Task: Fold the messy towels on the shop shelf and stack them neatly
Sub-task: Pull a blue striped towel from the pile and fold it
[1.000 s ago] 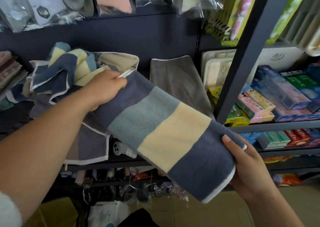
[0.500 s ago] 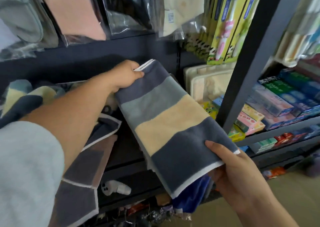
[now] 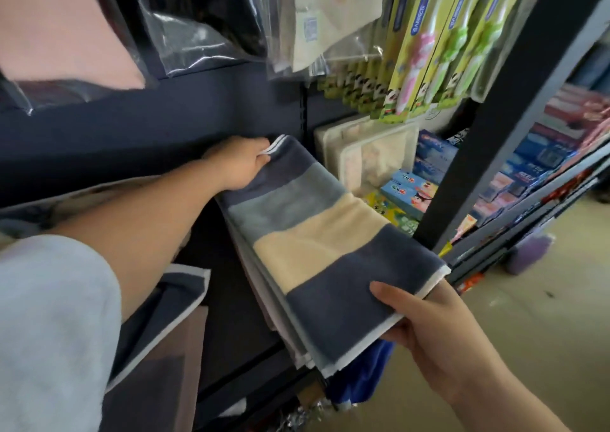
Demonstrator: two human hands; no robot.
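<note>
At the dark shop shelf (image 3: 227, 316), mid level: a folded striped towel (image 3: 317, 243) lies lengthwise, its far end toward the back panel and its near end out past the shelf's front edge. Bands from far to near run dark blue, grey-green, cream, dark blue, with white trim at both ends. Left hand (image 3: 241, 164) is at the far end, arm stretched out from a pale sleeve (image 3: 49, 316); its grip is closed, fingers curled over the white-trimmed edge and pinching it. Right hand (image 3: 429, 326) has the near end: thumb (image 3: 388, 294) laid flat on top of the dark blue band, the other fingers tucked underneath out of sight, so the grip clamps the towel between thumb and fingers. Several layered edges show under the towel along its left side; these may be other folded towels or its own folds, the view does not settle it. A bright blue cloth (image 3: 363, 375) hangs below the near end. At lower left, a grey towel (image 3: 158, 349) with white trim droops over the shelf front. Just beside the far end on the right stands a cream plastic box (image 3: 373, 154), with small printed cartons (image 3: 409, 190) in front of it. Toothbrush packs (image 3: 425, 45) and clear bagged goods (image 3: 204, 18) hang above. A dark upright post (image 3: 488, 134) crosses on the right.
</note>
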